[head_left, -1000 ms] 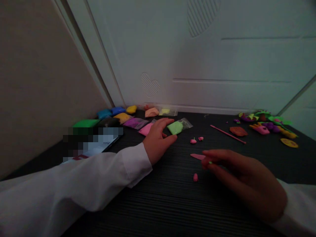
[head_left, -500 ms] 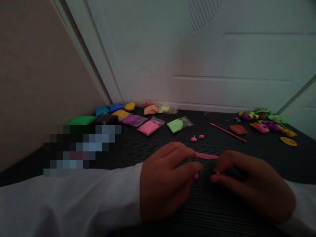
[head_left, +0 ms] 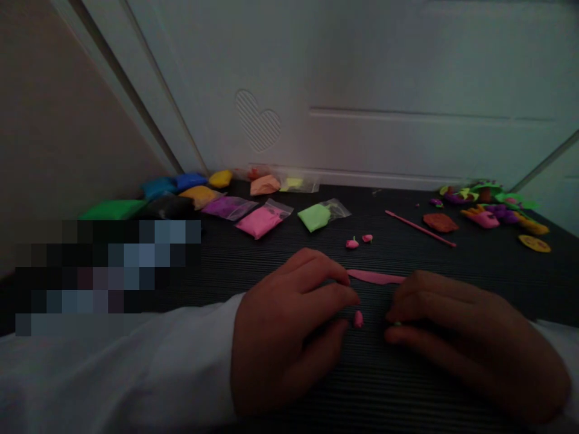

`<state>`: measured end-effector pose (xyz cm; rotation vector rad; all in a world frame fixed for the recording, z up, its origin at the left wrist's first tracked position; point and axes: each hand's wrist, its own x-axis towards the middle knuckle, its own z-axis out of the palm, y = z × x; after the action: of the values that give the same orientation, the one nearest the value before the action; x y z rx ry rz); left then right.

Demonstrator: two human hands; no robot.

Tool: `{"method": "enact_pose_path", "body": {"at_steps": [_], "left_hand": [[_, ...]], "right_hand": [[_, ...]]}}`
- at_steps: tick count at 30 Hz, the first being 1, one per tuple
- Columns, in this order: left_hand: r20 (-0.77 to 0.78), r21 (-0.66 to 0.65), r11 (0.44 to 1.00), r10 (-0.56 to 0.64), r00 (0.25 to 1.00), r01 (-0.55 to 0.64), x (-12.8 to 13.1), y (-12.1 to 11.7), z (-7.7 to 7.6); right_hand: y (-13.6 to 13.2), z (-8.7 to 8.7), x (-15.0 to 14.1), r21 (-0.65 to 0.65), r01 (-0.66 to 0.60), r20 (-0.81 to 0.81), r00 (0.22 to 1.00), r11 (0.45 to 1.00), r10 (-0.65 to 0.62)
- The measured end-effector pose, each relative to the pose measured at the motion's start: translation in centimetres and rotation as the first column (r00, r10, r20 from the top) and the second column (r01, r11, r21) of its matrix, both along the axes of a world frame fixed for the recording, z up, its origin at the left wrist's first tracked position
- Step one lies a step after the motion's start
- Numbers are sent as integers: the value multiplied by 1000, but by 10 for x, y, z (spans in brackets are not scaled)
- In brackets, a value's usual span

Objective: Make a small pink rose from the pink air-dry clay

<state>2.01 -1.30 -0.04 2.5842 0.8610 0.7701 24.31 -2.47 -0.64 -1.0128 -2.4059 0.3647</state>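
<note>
My right hand (head_left: 470, 337) pinches a tiny bit of green clay (head_left: 397, 323) between thumb and fingertips, low over the dark table. Opposite it, my left hand (head_left: 294, 325) is open, thumb and fingers apart, nothing in them. A small pink clay bud (head_left: 358, 319) lies on the table just off the left fingertips. Behind both hands stretches a pink plastic clay knife (head_left: 375, 276), its right end hidden by my right hand. Two more pink buds with green bits, one nearer (head_left: 351, 244) and one farther (head_left: 367, 239), lie beyond the knife.
Bags of coloured clay, among them pink (head_left: 260, 221) and light green (head_left: 314, 217), line the back left. A thin pink stick tool (head_left: 420, 228), a reddish-brown clay piece (head_left: 440, 222) and several finished clay shapes (head_left: 486, 218) are at right. A white panel (head_left: 362, 144) rises behind.
The view has tilted down and shifted slightly. My left fingers have drawn back from the pink bud, which now shows more fully. The right hand still pinches the green clay.
</note>
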Motion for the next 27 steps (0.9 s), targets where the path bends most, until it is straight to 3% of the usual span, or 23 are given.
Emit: {"method": "enact_pose_path", "body": {"at_steps": [5, 11, 21, 27], "left_hand": [[-7, 5, 1000, -20, 1000, 20, 0, 2, 0], [-15, -5, 999, -34, 999, 34, 0, 2, 0], [-23, 5, 999, -35, 999, 35, -1, 3, -1], [-13, -8, 999, -39, 999, 39, 0, 3, -1]], "right_hand": [[4, -1, 4, 216, -104, 203, 977, 971, 59], [3, -4, 5, 156, -26, 215, 976, 987, -9], [-3, 2, 14, 278, -156, 306, 950, 948, 66], [-4, 1, 10, 259, -154, 318, 946, 953, 66]]}}
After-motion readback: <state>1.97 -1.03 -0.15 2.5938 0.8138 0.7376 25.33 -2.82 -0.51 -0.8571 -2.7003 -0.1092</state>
